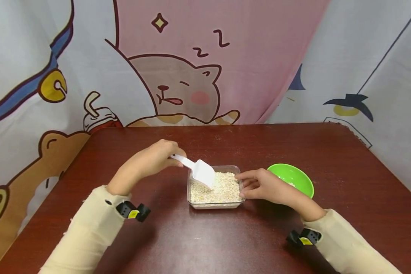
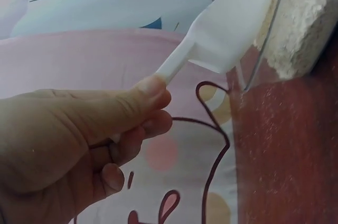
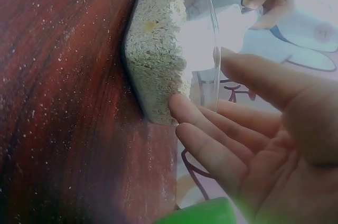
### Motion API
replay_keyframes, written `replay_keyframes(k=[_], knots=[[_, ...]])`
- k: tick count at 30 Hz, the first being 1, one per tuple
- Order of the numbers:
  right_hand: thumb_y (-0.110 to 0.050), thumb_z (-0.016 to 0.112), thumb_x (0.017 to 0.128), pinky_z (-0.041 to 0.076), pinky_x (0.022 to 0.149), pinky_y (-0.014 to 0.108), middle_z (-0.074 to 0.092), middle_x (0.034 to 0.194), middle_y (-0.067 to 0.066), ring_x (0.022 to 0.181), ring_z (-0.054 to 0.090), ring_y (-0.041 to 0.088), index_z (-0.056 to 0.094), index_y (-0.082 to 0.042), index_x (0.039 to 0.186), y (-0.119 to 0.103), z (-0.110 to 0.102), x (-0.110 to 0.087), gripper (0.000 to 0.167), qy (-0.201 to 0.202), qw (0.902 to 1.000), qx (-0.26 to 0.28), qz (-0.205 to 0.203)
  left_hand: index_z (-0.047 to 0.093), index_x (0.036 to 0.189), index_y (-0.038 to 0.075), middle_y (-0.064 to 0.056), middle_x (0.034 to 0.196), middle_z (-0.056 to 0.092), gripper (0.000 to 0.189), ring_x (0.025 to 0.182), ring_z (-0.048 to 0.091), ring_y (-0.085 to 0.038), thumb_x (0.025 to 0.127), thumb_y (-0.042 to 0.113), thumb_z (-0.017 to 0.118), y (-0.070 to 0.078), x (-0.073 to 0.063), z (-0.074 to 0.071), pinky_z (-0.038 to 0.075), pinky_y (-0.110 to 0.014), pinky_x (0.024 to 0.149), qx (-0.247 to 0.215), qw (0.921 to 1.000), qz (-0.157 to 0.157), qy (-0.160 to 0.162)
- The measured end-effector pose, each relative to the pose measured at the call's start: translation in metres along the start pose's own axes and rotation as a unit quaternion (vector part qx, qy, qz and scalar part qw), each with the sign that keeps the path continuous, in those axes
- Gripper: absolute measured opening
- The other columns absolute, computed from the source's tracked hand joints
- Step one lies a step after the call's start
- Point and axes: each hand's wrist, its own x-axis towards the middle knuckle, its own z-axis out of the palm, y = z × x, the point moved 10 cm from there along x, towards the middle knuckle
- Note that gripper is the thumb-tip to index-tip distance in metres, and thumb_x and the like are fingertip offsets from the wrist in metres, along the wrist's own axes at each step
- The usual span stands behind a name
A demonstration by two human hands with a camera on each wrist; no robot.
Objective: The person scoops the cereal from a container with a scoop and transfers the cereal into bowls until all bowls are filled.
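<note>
A clear rectangular container (image 1: 216,206) stands on the table, filled with pale flakes (image 1: 222,188) that look like oats. My left hand (image 1: 157,158) pinches the handle of a white scoop (image 1: 203,173) between thumb and fingers. The scoop (image 2: 232,26) tilts down, its front edge at the flakes inside the container. At the container's right side is my right hand (image 1: 265,185), its fingers (image 3: 206,129) extended along the outer wall and its thumb at the rim. Nothing is gripped in that hand.
Just behind the right hand sits a green bowl (image 1: 296,178) with a few pale flakes inside, partly hidden by the forearm. Fine crumbs dot the dark red table (image 1: 157,228). A curtain (image 1: 260,45) with cartoon animals hangs beyond the table's back edge.
</note>
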Motion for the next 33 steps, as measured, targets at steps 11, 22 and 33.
replay_keyframes(k=[11, 22, 33], knots=[[-0.006, 0.071, 0.078, 0.050, 0.074, 0.027, 0.063, 0.101, 0.019, 0.086, 0.063, 0.020, 0.051, 0.015, 0.119, 0.001, 0.001, -0.001, 0.050, 0.005, 0.9999, 0.011, -0.002, 0.070, 0.092, 0.004, -0.002, 0.080, 0.061, 0.017, 0.073, 0.054, -0.013, 0.076, 0.007, 0.072, 0.001, 0.007, 0.020, 0.045, -0.027, 0.066, -0.024, 0.9997, 0.007, 0.000], [-0.006, 0.071, 0.078, 0.050, 0.070, 0.027, 0.064, 0.096, 0.015, 0.084, 0.062, 0.019, 0.051, 0.015, 0.120, 0.001, 0.000, -0.002, 0.050, 0.012, 0.9999, 0.007, -0.001, 0.070, 0.091, 0.007, 0.001, 0.081, 0.062, 0.014, 0.075, 0.054, -0.012, 0.078, 0.009, 0.071, 0.002, 0.007, 0.028, 0.045, -0.027, 0.068, -0.046, 0.9986, 0.019, 0.018], [-0.009, 0.071, 0.079, 0.050, 0.071, 0.027, 0.065, 0.096, 0.013, 0.086, 0.062, 0.020, 0.051, 0.013, 0.120, 0.000, -0.001, -0.002, 0.051, 0.020, 0.9998, -0.006, -0.004, 0.070, 0.095, 0.004, -0.001, 0.084, 0.063, 0.018, 0.078, 0.057, -0.012, 0.078, 0.010, 0.070, 0.002, 0.008, 0.043, 0.047, -0.026, 0.070, -0.061, 0.9975, 0.027, 0.023]])
